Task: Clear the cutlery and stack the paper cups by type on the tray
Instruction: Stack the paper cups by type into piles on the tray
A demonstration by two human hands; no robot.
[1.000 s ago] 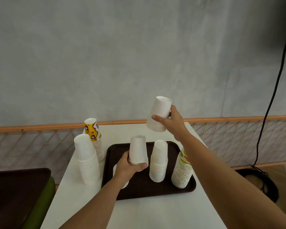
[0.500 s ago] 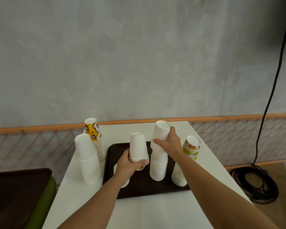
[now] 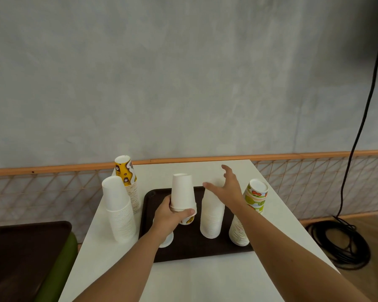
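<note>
- Head view: a person's left hand [image 3: 169, 216] grips a short nest of white cups [image 3: 182, 192], held mouths down above the brown tray [image 3: 190, 251]. Thumb and fingers curl round the ribbed rims at its base.
- The right hand [image 3: 227, 190], fingers straight and spread, hangs over the tall white stack [image 3: 212, 219] on the tray. Whether it touches the stack cannot be told.
- A fruit-print stack [image 3: 252, 199] of tapered matte paper cups leans at the tray's right edge, and any lettering on it is too small to read.
- A yellow-print cup [image 3: 188, 221] peeks out just below the held nest.
- Left of the tray, a plain white stack [image 3: 118, 210] stands on the smooth white table [image 3: 205, 280], with a yellow bean-print stack [image 3: 127, 177] behind it.
- A black cable [image 3: 356, 256] lies coiled on the floor at right.
</note>
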